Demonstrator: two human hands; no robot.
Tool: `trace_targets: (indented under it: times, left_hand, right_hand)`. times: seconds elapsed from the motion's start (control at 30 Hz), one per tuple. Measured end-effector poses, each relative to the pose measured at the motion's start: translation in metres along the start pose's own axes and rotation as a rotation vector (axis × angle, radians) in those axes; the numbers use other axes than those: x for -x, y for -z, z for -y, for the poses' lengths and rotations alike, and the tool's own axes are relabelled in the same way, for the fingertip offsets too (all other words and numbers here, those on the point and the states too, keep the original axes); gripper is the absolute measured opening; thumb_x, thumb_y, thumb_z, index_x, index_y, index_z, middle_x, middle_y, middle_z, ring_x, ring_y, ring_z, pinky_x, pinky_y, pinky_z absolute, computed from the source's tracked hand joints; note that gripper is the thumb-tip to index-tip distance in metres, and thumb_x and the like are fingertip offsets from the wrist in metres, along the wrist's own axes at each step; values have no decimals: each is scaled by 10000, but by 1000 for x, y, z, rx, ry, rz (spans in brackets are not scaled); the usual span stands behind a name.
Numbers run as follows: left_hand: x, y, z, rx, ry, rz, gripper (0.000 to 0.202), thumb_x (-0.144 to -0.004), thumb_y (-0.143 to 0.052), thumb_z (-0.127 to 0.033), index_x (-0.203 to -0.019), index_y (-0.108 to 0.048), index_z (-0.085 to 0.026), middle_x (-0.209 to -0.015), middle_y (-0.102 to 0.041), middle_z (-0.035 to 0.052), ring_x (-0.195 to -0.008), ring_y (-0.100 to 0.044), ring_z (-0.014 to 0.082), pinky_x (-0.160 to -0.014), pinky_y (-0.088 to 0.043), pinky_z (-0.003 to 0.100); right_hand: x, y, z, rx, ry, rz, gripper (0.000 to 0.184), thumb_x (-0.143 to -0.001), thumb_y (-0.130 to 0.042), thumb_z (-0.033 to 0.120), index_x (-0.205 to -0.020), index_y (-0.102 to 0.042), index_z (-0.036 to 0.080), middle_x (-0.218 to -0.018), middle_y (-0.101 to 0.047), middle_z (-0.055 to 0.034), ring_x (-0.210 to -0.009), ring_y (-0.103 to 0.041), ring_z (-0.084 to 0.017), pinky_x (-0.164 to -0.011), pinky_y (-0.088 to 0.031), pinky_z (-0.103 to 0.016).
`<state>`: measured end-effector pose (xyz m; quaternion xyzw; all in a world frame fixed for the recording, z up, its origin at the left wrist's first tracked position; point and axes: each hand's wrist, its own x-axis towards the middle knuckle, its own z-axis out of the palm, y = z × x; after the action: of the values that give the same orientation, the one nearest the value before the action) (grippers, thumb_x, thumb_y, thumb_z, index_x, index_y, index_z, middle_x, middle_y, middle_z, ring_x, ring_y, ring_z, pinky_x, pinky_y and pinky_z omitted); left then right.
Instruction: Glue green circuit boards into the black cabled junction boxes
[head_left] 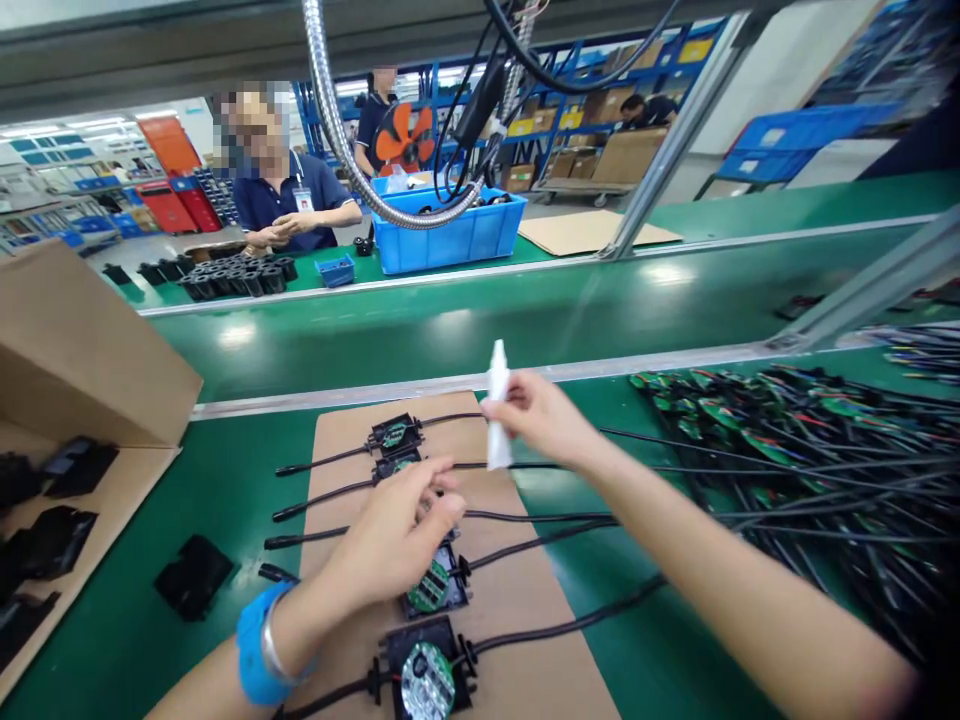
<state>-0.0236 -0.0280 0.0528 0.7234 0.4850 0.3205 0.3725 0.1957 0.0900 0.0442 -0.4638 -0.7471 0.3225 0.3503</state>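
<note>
My right hand (536,415) pinches a white squeeze tube (498,410), held upright with its narrow tip up, above the far part of a cardboard sheet (487,590). Over the middle of that sheet hovers my left hand (409,530), thumb and fingers apart with nothing visible between them. Beneath it are black housings with round green circuit boards, one partly hidden (429,588). The nearest housing holds a shiny-topped board (427,682); another housing (396,434) lies at the far end. Black cables run out of both sides of the housings.
On the right lies a heap of cabled circuit boards (765,420). At left, a cardboard box (90,350) contains black housings, with a loose black cover (193,577) beside it. A metal conduit (330,120) hangs ahead. Across the belt a co-worker (289,195) stands near a blue bin (450,240).
</note>
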Motion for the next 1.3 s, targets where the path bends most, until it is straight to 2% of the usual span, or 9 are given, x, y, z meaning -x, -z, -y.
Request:
trace_targets:
  times: [0.17,0.27,0.37,0.47,0.53,0.67,0.8,0.9,1.3]
  left_hand:
    - [2,-12,17,138,149,-51,355,-976,-351,-439,-855,-542,-165,-644,-610,5,-544,-574,120,-511,-422,211]
    - [9,-1,23,151,198,-161,338,-955,-377,-431,-791,-516,-169,-596,-558,-17,-494,-531,110,-472,-369,202]
    - [4,19,12,91,184,-277,328,-927,-414,-402,-727,-520,-164,-561,-501,-33,-482,-475,99,-464,-327,200]
    - [-11,42,-3,12,127,-362,297,-858,-522,-343,-629,-518,-154,-552,-486,-26,-520,-453,98,-467,-298,197]
    - [-18,55,-6,126,116,-379,310,-852,-541,-360,-623,-511,-153,-548,-491,-26,-501,-445,91,-451,-303,192]
    - [-11,62,15,433,68,-332,421,-947,-382,-501,-930,-595,-139,-744,-636,37,-595,-561,123,-568,-475,244]
    - [11,36,49,-101,18,-218,375,-975,-370,-356,-1220,-569,-154,-1248,-609,121,-1127,-557,239,-991,-440,442]
    - [20,17,63,-436,-62,-96,452,-951,-413,-298,-1374,-442,-141,-1465,-422,107,-1308,-415,273,-1079,-368,486]
    - [19,9,82,-578,-126,-67,542,-976,-362,-410,-1449,-337,-148,-1532,-305,57,-1332,-391,273,-1059,-353,413]
  right_hand:
    - [29,-58,57,-390,59,83,293,-826,-626,418,-907,-470,184,-810,-598,-18,-706,-593,-140,-619,-505,-276]
    - [34,-53,70,-105,256,-2,153,-890,-549,325,-878,-499,182,-761,-595,-18,-661,-578,-144,-578,-475,-276]
    - [21,-44,86,340,731,-175,81,-868,-513,156,-947,-533,157,-892,-639,-85,-842,-590,-206,-730,-476,-346]
    - [-9,-46,110,612,1114,71,300,-861,-417,75,-1141,-518,109,-1151,-608,-151,-1130,-510,-255,-930,-403,-413]
    - [-34,-51,121,695,1158,269,312,-870,-397,103,-1154,-524,81,-1027,-635,-148,-1016,-554,-260,-868,-416,-422]
    - [-74,-62,117,401,837,367,240,-881,-439,220,-1066,-556,122,-752,-593,-54,-691,-553,-203,-678,-431,-374]
    - [-93,-83,93,-467,204,299,318,-927,-423,447,-759,-497,187,-574,-459,32,-549,-522,-141,-559,-438,-297]
    - [-99,-109,83,-863,-90,298,372,-807,-616,494,-672,-456,187,-524,-416,63,-446,-434,-85,-455,-391,-235]
    - [-109,-151,71,-913,-198,377,498,-732,-703,551,-577,-399,188,-431,-276,105,-339,-214,-27,-320,-230,-171]
